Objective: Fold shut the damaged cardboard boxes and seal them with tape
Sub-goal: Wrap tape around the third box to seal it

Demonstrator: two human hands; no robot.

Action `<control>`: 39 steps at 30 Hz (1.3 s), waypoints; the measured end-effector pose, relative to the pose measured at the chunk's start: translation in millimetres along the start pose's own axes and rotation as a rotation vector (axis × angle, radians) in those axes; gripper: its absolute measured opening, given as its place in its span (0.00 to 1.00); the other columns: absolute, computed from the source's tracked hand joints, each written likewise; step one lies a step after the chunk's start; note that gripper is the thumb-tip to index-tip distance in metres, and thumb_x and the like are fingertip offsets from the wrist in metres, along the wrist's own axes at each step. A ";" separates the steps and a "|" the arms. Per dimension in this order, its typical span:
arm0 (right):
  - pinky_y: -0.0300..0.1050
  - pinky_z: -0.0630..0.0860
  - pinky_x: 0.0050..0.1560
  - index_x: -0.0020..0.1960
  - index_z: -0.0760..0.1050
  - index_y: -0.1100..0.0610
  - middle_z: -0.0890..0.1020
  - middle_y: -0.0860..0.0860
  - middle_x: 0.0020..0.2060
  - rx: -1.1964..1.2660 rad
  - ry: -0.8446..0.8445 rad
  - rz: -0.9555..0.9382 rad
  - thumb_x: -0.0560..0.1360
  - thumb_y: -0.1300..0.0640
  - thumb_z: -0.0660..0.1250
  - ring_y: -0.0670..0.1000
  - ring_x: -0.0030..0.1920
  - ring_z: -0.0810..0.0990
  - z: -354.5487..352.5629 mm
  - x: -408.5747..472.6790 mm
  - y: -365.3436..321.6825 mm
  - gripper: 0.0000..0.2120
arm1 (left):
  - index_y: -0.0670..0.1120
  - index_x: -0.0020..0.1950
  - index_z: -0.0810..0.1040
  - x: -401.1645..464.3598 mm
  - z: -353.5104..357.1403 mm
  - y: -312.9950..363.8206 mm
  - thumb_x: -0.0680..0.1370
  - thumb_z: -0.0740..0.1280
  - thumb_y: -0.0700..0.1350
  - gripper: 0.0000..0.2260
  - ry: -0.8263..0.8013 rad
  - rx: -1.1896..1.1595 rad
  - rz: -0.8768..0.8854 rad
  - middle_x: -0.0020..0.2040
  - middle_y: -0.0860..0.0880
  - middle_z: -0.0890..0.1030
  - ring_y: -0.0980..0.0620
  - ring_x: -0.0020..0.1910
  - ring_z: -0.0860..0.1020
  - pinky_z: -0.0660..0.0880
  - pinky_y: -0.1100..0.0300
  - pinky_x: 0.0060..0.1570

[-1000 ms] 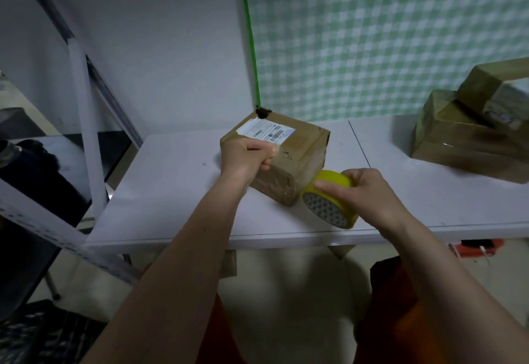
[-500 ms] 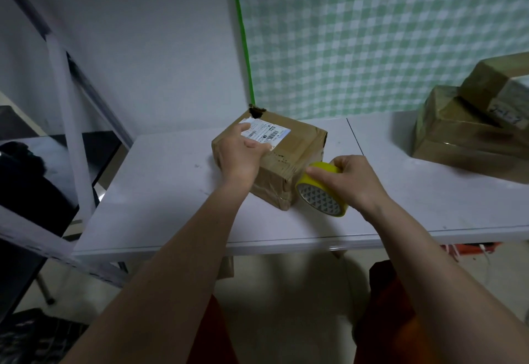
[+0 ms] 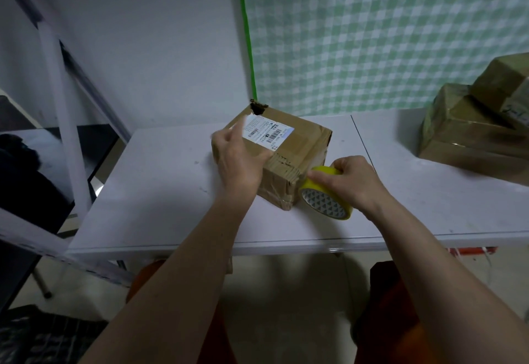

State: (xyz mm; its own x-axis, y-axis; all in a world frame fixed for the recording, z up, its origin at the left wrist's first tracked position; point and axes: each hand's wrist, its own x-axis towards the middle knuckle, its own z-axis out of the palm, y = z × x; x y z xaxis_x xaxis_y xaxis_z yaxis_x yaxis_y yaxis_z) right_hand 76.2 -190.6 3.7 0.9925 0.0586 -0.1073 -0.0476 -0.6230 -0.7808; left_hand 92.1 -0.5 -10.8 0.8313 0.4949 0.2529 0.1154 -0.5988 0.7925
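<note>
A brown cardboard box (image 3: 297, 146) with a white shipping label (image 3: 266, 131) sits on the white table (image 3: 160, 191); its far top corner is torn dark. My left hand (image 3: 237, 160) lies on the box's near left top edge, fingers blurred and loosely spread over the label's left end. My right hand (image 3: 349, 180) grips a yellow tape roll (image 3: 326, 197) pressed against the box's near right side, close to the crumpled front corner.
Two taped brown boxes (image 3: 481, 123) are stacked at the right end of the table. A green checked cloth (image 3: 372, 34) hangs behind. A white metal frame (image 3: 60, 100) slants at the left beside a dark surface. The table's front edge runs just below my wrists.
My left hand has opened from a curled grip on the box's near edge and slid up over the top. The tape roll and right hand stay against the box's side.
</note>
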 end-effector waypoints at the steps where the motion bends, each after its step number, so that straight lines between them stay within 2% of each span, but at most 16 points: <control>1: 0.45 0.70 0.36 0.35 0.75 0.60 0.76 0.53 0.31 0.001 -0.001 0.001 0.69 0.43 0.72 0.52 0.34 0.75 0.3 0.5 0.4 0.20 | 0.55 0.73 0.65 3.8 -2.5 -1.5 0.66 0.79 0.47 0.39 -0.014 0.030 -0.037 0.61 0.52 0.64 0.57 0.52 0.70 0.67 0.66 0.53; 4: 0.43 0.67 0.33 0.33 0.73 0.59 0.74 0.52 0.29 -0.020 0.007 -0.006 0.69 0.43 0.71 0.51 0.32 0.72 1.5 0.2 -0.9 0.20 | 0.55 0.71 0.66 13.2 -3.6 -10.9 0.66 0.78 0.51 0.37 -0.076 0.008 -0.173 0.65 0.50 0.63 0.53 0.61 0.70 0.67 0.62 0.54; 7: 0.43 0.65 0.31 0.31 0.70 0.58 0.72 0.51 0.27 -0.024 0.022 -0.017 0.70 0.43 0.71 0.50 0.30 0.70 3.4 -0.4 -1.2 0.21 | 0.52 0.66 0.73 9.7 -3.2 -17.0 0.72 0.74 0.50 0.24 0.017 0.007 -0.224 0.65 0.48 0.67 0.49 0.64 0.69 0.67 0.61 0.56; 8: 0.43 0.65 0.31 0.31 0.70 0.58 0.71 0.51 0.27 -0.024 0.029 -0.020 0.70 0.44 0.71 0.50 0.30 0.70 4.1 -0.6 -0.9 0.21 | 0.50 0.64 0.74 5.1 -3.4 -18.5 0.74 0.71 0.47 0.19 0.092 0.058 -0.143 0.64 0.47 0.70 0.47 0.64 0.69 0.68 0.59 0.58; 10: 0.44 0.64 0.31 0.30 0.68 0.58 0.70 0.51 0.26 -0.019 0.054 -0.025 0.70 0.43 0.71 0.50 0.29 0.69 5.5 -0.5 -0.1 0.22 | 0.44 0.63 0.77 -6.8 -1.7 -21.3 0.77 0.66 0.44 0.15 0.195 0.111 0.208 0.62 0.44 0.75 0.44 0.63 0.70 0.70 0.50 0.62; 12: 0.44 0.64 0.31 0.28 0.67 0.57 0.69 0.51 0.25 -0.011 0.087 -0.028 0.71 0.43 0.70 0.51 0.28 0.68 7.0 0.0 -0.5 0.23 | 0.40 0.65 0.75 -21.9 5.9 -20.9 0.79 0.59 0.48 0.19 0.050 0.137 0.532 0.64 0.42 0.76 0.43 0.66 0.71 0.66 0.48 0.68; 15: 0.44 0.64 0.30 0.27 0.66 0.57 0.69 0.51 0.24 -0.016 0.104 -0.029 0.71 0.43 0.69 0.51 0.27 0.68 9.4 0.9 -1.7 0.23 | 0.38 0.69 0.71 -40.3 15.5 -24.7 0.80 0.52 0.56 0.27 -0.232 0.375 0.742 0.69 0.41 0.72 0.45 0.71 0.68 0.58 0.51 0.73; 17: 0.44 0.63 0.29 0.26 0.65 0.56 0.68 0.50 0.23 -0.028 0.105 -0.028 0.72 0.44 0.69 0.50 0.27 0.67 9.6 0.0 -2.2 0.24 | 0.37 0.73 0.65 -41.3 13.4 -23.2 0.79 0.46 0.61 0.34 -0.289 0.532 0.714 0.73 0.40 0.66 0.45 0.74 0.62 0.52 0.52 0.75; 20: 0.43 0.63 0.29 0.27 0.65 0.56 0.68 0.50 0.24 -0.021 0.107 -0.018 0.72 0.44 0.69 0.49 0.27 0.67 8.0 -0.3 -2.2 0.23 | 0.39 0.78 0.52 -33.1 7.5 -21.6 0.74 0.37 0.68 0.42 -0.343 0.693 0.570 0.78 0.41 0.53 0.47 0.78 0.50 0.41 0.54 0.75; 22: 0.43 0.63 0.29 0.27 0.66 0.56 0.69 0.50 0.24 -0.024 0.104 -0.018 0.72 0.44 0.69 0.49 0.27 0.68 8.5 0.5 -2.1 0.23 | 0.39 0.78 0.49 -33.1 6.4 -19.6 0.72 0.34 0.69 0.44 -0.352 0.741 0.528 0.78 0.41 0.50 0.47 0.78 0.47 0.38 0.55 0.73; 24: 0.43 0.63 0.29 0.27 0.66 0.56 0.69 0.50 0.24 -0.027 0.103 -0.013 0.71 0.43 0.69 0.49 0.27 0.68 11.2 1.7 -1.2 0.23 | 0.38 0.77 0.53 -35.9 7.5 -19.8 0.74 0.36 0.67 0.43 -0.358 0.692 0.543 0.78 0.40 0.54 0.45 0.78 0.51 0.42 0.53 0.75; 28: 0.44 0.61 0.29 0.26 0.63 0.56 0.66 0.50 0.23 -0.027 0.114 -0.011 0.71 0.43 0.70 0.49 0.26 0.66 16.4 3.5 -0.7 0.25 | 0.39 0.67 0.73 -40.5 13.4 -29.1 0.81 0.53 0.52 0.23 -0.295 0.448 0.826 0.68 0.41 0.74 0.41 0.70 0.69 0.62 0.47 0.72; 30: 0.44 0.60 0.28 0.27 0.61 0.56 0.65 0.50 0.23 -0.035 0.118 -0.017 0.71 0.43 0.70 0.50 0.26 0.64 16.1 4.0 -1.3 0.26 | 0.40 0.64 0.77 -40.1 14.4 -31.2 0.80 0.55 0.46 0.18 -0.317 0.376 0.909 0.65 0.43 0.77 0.41 0.68 0.71 0.63 0.46 0.70; 33: 0.44 0.60 0.28 0.27 0.61 0.56 0.64 0.50 0.23 -0.022 0.122 -0.016 0.71 0.43 0.70 0.51 0.26 0.63 14.2 4.4 0.0 0.26 | 0.39 0.66 0.75 -41.8 11.8 -36.9 0.80 0.58 0.43 0.17 -0.361 0.292 0.972 0.67 0.43 0.76 0.42 0.69 0.69 0.61 0.46 0.72; 36: 0.44 0.63 0.31 0.26 0.62 0.56 0.66 0.51 0.24 0.005 0.116 -0.007 0.71 0.44 0.70 0.52 0.28 0.65 13.1 4.8 2.2 0.25 | 0.40 0.73 0.67 -40.7 4.0 -47.9 0.81 0.57 0.51 0.23 -0.348 0.367 0.846 0.72 0.44 0.69 0.49 0.73 0.64 0.58 0.49 0.74; 39: 0.45 0.63 0.31 0.26 0.63 0.56 0.67 0.51 0.25 0.010 0.115 -0.002 0.70 0.43 0.70 0.51 0.28 0.66 13.4 5.3 3.0 0.25 | 0.40 0.73 0.66 -35.1 -3.9 -54.0 0.80 0.55 0.55 0.26 -0.273 0.460 0.728 0.72 0.44 0.69 0.48 0.73 0.64 0.57 0.48 0.74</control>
State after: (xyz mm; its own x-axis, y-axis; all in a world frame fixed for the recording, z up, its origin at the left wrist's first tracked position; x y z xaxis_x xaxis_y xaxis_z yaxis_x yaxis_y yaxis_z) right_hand 79.9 -181.8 -7.5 0.9989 -0.0302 -0.0352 -0.0464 -0.6150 -0.7872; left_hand 54.6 16.9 -60.2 0.8769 -0.2366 0.4184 -0.3326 -0.9271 0.1727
